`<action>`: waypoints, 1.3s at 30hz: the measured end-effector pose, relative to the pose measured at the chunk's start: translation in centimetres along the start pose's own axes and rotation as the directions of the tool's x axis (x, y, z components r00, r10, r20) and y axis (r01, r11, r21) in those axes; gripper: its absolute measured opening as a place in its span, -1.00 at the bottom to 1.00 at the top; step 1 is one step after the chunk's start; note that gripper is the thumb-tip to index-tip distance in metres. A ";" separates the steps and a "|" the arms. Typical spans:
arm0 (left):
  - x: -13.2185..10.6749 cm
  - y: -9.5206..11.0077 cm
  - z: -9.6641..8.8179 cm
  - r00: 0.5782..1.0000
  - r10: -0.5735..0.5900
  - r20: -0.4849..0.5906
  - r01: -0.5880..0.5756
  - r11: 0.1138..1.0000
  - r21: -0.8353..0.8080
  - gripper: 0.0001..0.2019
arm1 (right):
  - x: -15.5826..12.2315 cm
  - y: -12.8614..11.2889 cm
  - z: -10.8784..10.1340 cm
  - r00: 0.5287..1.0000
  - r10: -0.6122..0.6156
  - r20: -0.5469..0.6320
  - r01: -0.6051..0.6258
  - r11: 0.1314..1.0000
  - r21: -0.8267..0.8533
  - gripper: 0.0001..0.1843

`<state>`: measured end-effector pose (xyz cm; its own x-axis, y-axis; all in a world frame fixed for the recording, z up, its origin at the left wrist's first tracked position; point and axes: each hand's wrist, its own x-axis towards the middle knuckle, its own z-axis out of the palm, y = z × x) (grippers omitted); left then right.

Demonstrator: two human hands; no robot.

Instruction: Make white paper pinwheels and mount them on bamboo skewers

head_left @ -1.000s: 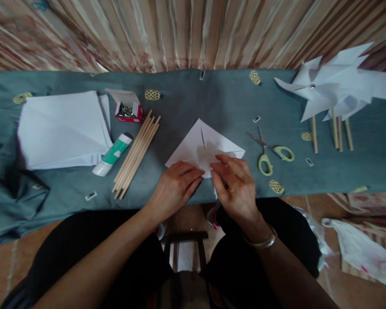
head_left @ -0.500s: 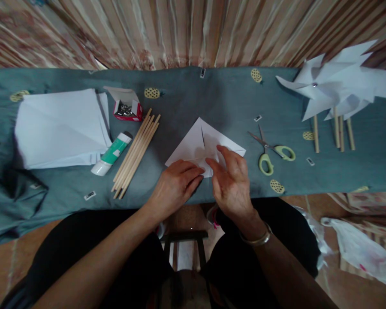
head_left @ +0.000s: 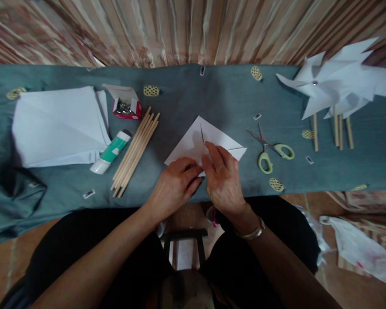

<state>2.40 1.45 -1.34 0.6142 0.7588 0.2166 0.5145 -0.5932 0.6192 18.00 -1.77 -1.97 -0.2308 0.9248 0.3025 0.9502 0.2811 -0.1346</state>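
Observation:
A white paper square (head_left: 188, 141), with slits running in from its corners, lies on the cloth in front of me, one corner pointing away. My left hand (head_left: 177, 180) is closed at its near edge, thumb and fingers pinching the paper. My right hand (head_left: 223, 178) is over the right part of the sheet, its bent fingertips pressed on the paper near the middle, close to the left thumb. The near corner is mostly hidden by both hands. To the right lie scissors (head_left: 266, 146) with green handles, blades parted.
On the left are a paper stack (head_left: 56, 128), a glue stick (head_left: 111, 152), an opened red box of metal pins (head_left: 126, 108) and several wooden sticks (head_left: 135, 152). Finished paper pinwheels (head_left: 337, 81) on sticks lie far right. A pleated curtain (head_left: 186, 32) hangs behind the table.
My right hand has shifted left, nearer the left hand, and its fingers have come down onto the paper's middle. My left hand has stayed at the near edge.

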 end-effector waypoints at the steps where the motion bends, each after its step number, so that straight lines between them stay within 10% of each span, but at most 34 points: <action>1: 0.0 0.0 0.0 1.000 -0.002 0.002 0.002 1.000 0.010 -0.84 | 0.0 0.0 0.0 1.000 0.003 0.010 -0.003 1.000 0.020 -0.68; 8: 0.0 -0.1 0.1 1.000 0.001 0.013 -0.002 0.999 0.040 -0.84 | 0.2 2.8 -1.2 0.989 0.144 -0.030 -0.122 0.922 0.368 -0.60; 16: -0.1 -0.2 -0.1 0.999 0.046 0.027 -0.048 0.995 0.091 -0.84 | 1.3 6.3 -1.5 0.970 0.241 -0.019 -0.229 0.940 0.253 -0.56; 29: -1.1 -3.2 -3.2 0.994 0.097 -0.052 -0.083 0.970 0.227 -0.71 | -2.4 4.9 -4.3 0.952 0.288 0.102 -0.305 0.874 0.378 -0.78; 34: -1.5 -0.8 -2.6 0.979 0.187 -0.080 -0.167 0.964 0.208 -0.79 | -2.7 4.5 -4.9 0.937 0.293 0.190 -0.347 0.844 0.408 -0.80; 39: -2.2 1.6 -0.7 0.972 0.205 0.118 -0.227 0.948 0.223 -0.80 | -2.3 4.4 -4.7 0.950 0.289 0.116 -0.310 0.849 0.428 -0.80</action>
<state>1.44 -1.00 -0.25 0.7730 0.5838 0.2483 0.4817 -0.7948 0.3692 23.70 -3.91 1.20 0.0309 0.9897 0.1395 0.7885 0.0616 -0.6119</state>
